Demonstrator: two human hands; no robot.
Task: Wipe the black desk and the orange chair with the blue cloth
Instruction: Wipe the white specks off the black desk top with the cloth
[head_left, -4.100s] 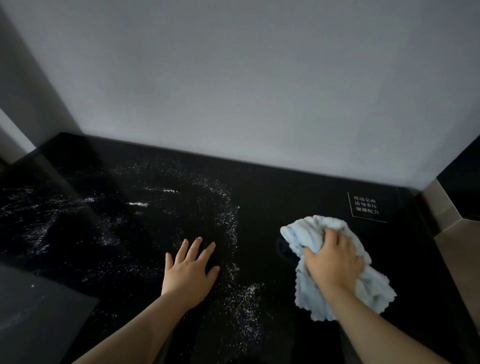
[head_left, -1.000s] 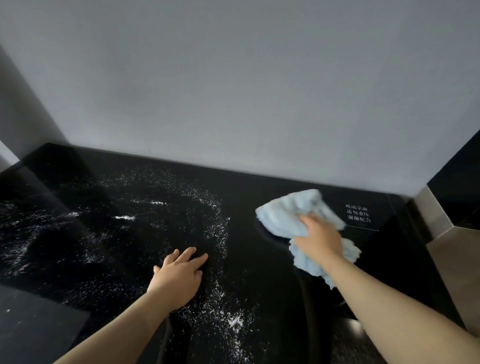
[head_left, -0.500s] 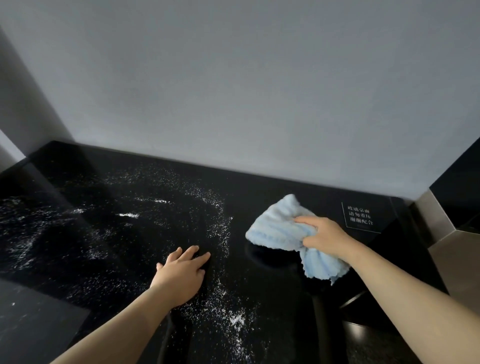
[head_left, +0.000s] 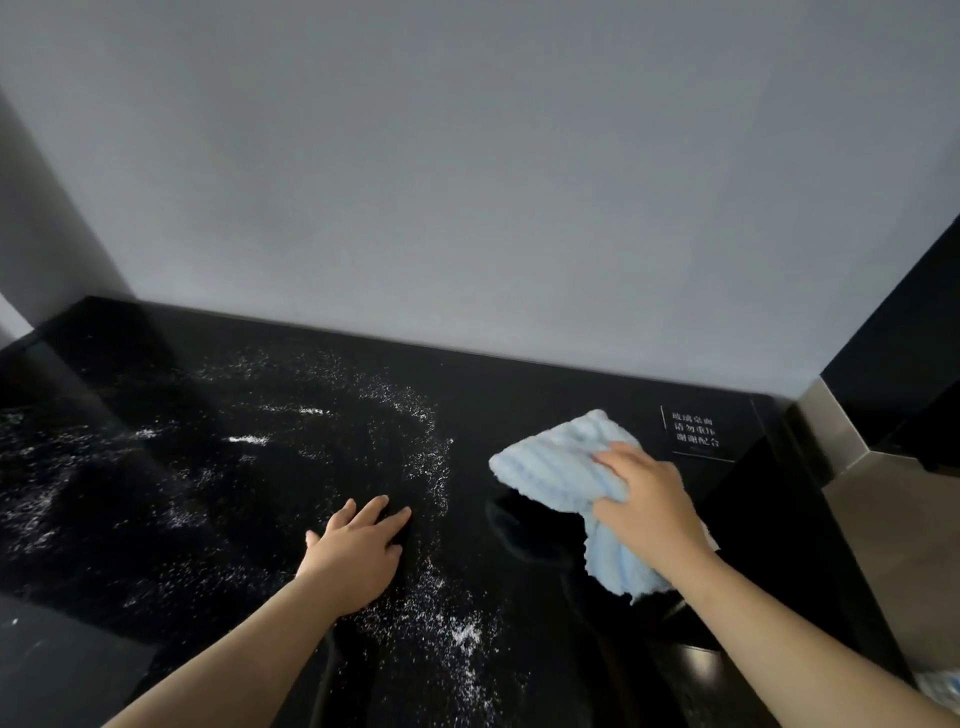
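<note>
Cloth (head_left: 556, 467) in right hand (head_left: 649, 506), powder (head_left: 464, 635) on desk (head_left: 524, 397)

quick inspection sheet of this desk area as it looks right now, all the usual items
surface: black desk, glossy, dusted with white powder across its left and middle; the right part looks clean
job's things: blue cloth bunched on the desk right of the powder; orange chair not in view
clutter: only the powder, and a printed label on the desk at the far right
grippers: left hand flat on the desk, fingers straight, among the powder; right hand holds the cloth down on the desk
cables: nothing seen
surroundings: grey wall behind the desk, metal panel at the right
</note>
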